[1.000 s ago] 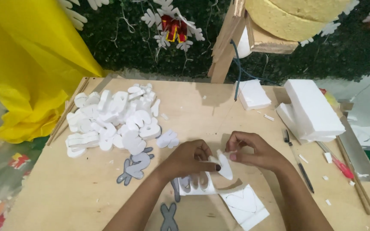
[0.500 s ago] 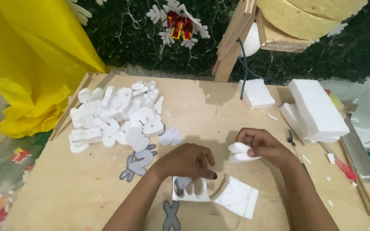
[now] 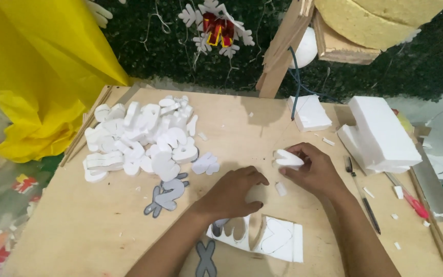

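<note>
- Plywood desk [image 3: 103,225] fills the head view, with both bare hands over its near middle.
- The right hand [image 3: 311,172] has its fingers closed around a small white foam cutout [image 3: 287,159], held just above the board, right of centre.
- A tiny foam scrap [image 3: 280,189] lies on the desk just under that hand, between the two hands.
- The left hand [image 3: 232,194] rests knuckles up with its fingers curled under; it presses on the far edge of a white foam sheet [image 3: 273,238], and whether it grips anything I cannot tell.
- That sheet lies at the near edge of the desk, pencilled with outlines and already cut open in places.
- A heap of white foam letters [image 3: 139,138] sits in the far left part of the desk, well apart from the hands.
- Grey paper stencils [image 3: 167,194] lie just near of the heap; another grey stencil [image 3: 206,259] touches the near edge beside the left forearm.
- A small foam block [image 3: 308,112] lies at the far edge, and a large foam block [image 3: 380,134] lies toward the far right corner.
- A dark pen [image 3: 362,197] and a red pen [image 3: 411,200] lie along the right side, near the right wrist.
- Yellow paper [image 3: 42,77] hangs off the left edge.
</note>
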